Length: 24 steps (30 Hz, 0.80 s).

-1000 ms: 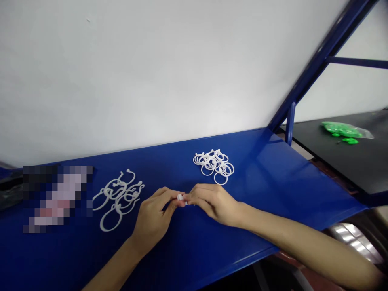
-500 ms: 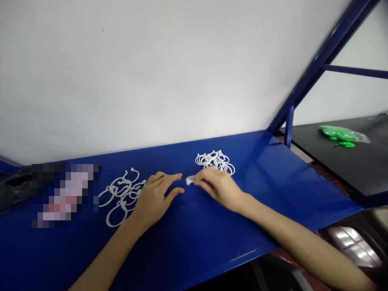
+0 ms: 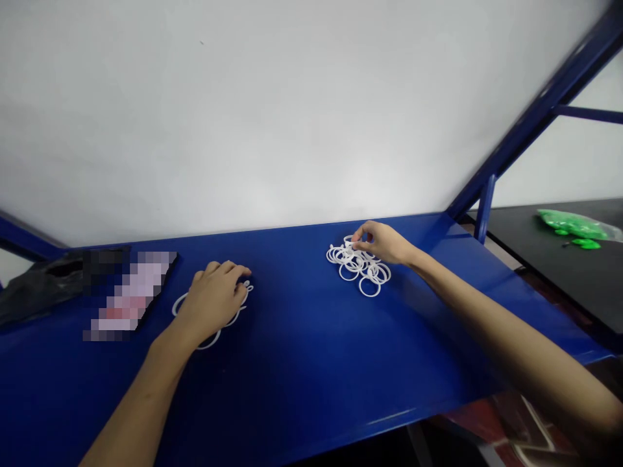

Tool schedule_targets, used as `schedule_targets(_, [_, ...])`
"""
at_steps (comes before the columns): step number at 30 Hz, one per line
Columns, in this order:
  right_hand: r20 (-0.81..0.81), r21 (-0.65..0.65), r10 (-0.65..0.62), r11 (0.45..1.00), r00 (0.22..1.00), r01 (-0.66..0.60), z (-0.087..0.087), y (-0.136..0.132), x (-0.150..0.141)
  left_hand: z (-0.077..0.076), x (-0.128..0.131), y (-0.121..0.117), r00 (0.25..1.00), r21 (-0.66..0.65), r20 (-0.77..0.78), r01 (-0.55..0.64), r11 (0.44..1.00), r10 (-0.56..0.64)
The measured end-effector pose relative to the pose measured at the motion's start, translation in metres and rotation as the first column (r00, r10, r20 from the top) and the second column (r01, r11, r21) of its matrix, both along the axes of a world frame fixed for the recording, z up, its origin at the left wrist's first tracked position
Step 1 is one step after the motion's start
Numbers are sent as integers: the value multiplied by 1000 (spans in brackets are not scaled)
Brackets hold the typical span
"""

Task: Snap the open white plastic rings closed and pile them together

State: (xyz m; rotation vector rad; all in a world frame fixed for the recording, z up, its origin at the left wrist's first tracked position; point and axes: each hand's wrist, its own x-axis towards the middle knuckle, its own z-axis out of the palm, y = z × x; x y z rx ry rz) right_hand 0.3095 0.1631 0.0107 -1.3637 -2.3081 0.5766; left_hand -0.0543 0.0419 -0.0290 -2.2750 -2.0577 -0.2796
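Note:
On the blue shelf [image 3: 302, 363] my left hand [image 3: 211, 301] lies palm down over a pile of white open rings [image 3: 212, 346], fingers curled onto them and hiding most of the pile. My right hand [image 3: 382, 243] is stretched out to the far side of a heap of closed white rings [image 3: 365, 272]. Its fingertips are pinched on a ring at the top of that heap.
A blurred-out flat item [image 3: 129, 295] and a black bag [image 3: 39, 285] lie at the left. A slanted blue frame bar [image 3: 535, 110] rises at the right. Beyond it a black table [image 3: 559, 266] holds a bag of green parts [image 3: 574, 224]. A white wall stands behind.
Both hands were pinched together on one small white ring at the middle. They have parted: the right hand carried the ring to the far heap, the left went to the left pile.

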Motion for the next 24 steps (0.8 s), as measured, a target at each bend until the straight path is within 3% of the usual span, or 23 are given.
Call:
schedule_targets(4, [3,-43,29,999,1000,-29,0,1,-6,-1,3,0,1000,-10,15,-9,1000,9])
schedule_targets(14, [9,37,52,998,999,-52,0,2,-17,0,4,0,1000,-45,14,-20,999,20])
schedule_targets(24, [-80,192,-50,979,996,64,7,-15,-17,8,2,-2,1000,-127,-17,-11,992,9])
